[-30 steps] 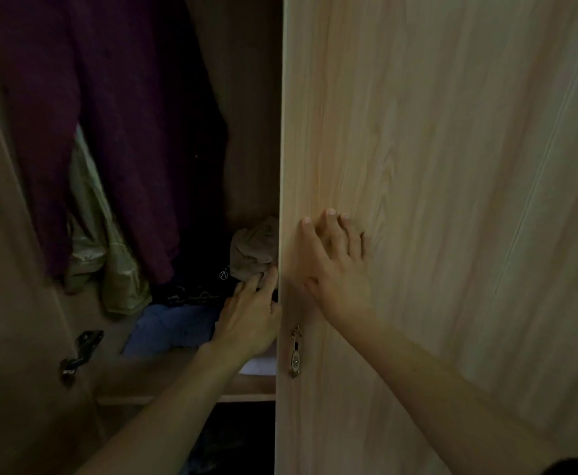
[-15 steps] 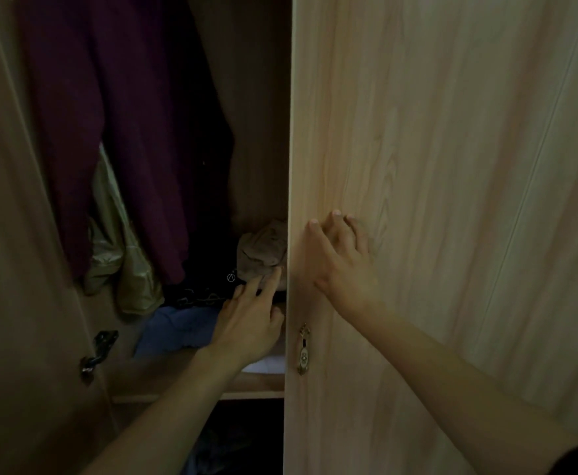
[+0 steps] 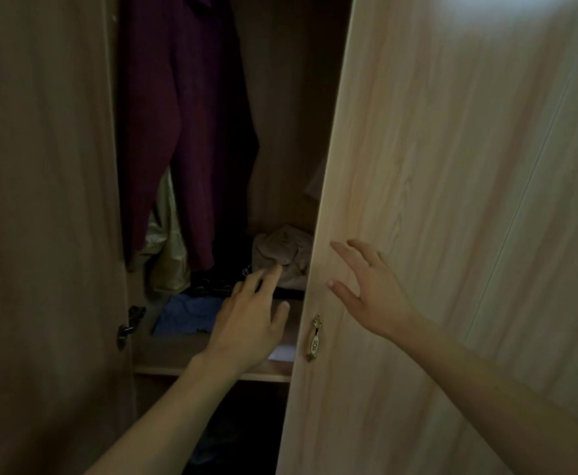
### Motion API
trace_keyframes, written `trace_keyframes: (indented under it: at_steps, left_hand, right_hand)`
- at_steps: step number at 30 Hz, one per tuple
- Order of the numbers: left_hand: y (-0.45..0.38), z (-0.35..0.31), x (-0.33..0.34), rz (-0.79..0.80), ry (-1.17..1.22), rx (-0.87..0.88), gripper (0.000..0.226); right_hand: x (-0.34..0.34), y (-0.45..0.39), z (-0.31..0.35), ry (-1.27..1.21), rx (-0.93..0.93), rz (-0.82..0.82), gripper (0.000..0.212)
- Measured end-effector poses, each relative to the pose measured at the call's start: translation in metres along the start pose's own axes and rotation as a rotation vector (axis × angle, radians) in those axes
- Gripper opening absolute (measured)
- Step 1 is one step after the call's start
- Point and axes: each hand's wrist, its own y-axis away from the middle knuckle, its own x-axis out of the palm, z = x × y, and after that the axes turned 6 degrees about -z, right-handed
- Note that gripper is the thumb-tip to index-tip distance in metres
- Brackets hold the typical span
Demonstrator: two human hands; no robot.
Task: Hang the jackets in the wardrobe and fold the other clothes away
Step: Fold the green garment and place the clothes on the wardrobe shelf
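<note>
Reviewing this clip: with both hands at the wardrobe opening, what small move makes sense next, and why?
Probably withdraw the left hand from the shelf before the right door swings further. Its straight fingers reach toward the beige bundle and dark clothes, holding nothing, right beside the door's edge. The right hand is spread open at the door's face.

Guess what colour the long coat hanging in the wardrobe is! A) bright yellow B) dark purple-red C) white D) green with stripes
B, because the long coat hanging in the wardrobe is a dark purple-red, reaching down towards the shelf where the left hand stretches in.
</note>
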Motion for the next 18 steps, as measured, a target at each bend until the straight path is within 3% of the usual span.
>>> trace_keyframes:
  at_steps: [18]
  left_hand:
    - [0.075,-0.057,-0.079,-0.114,-0.212,-0.053,0.063]
  right_hand:
    - [-0.054,0.063,0.050,-0.358,-0.083,-0.025,0.072]
